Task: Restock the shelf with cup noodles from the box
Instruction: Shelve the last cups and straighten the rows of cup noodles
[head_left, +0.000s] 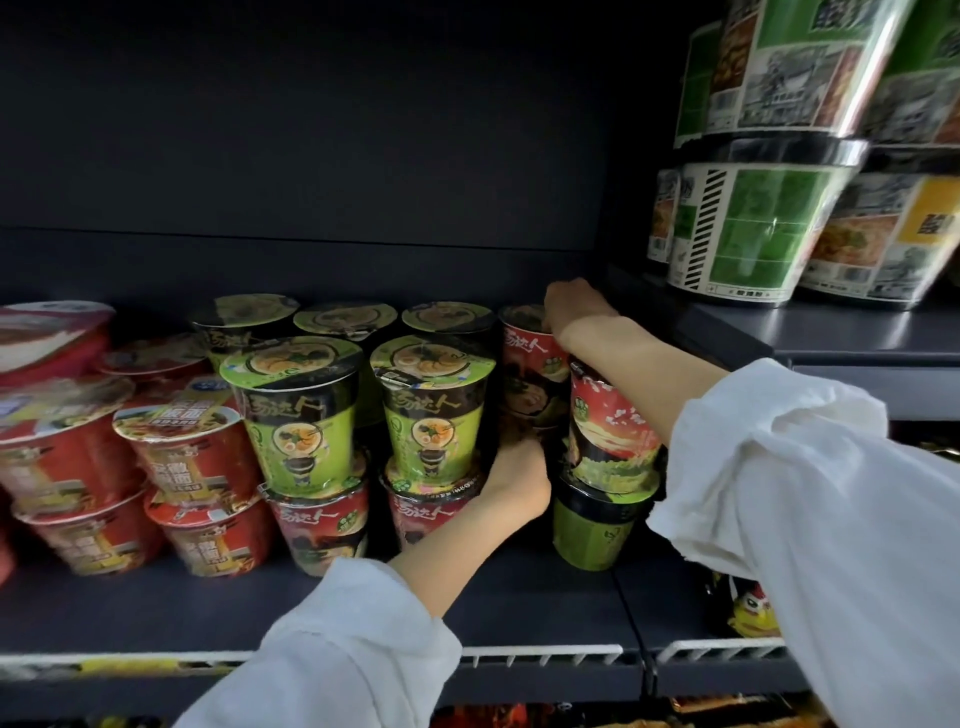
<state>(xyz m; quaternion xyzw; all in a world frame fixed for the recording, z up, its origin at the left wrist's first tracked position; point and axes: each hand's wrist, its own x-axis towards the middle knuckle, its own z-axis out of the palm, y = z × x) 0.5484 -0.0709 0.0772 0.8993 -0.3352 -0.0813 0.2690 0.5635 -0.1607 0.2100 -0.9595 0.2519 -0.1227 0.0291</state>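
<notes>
Both hands, left hand and right hand, hold a red cup on the shelf.

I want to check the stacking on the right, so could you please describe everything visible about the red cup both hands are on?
The red cup is a tall, tapered noodle cup, glossy as if shrink-wrapped, with a dark upper band, pale lettering and a green round sticker. It stands upright in the upper tier, right of the green cups and behind another red cup. The right hand rests on its lid; the left hand grips near its base. What it stands on is hidden.
</notes>
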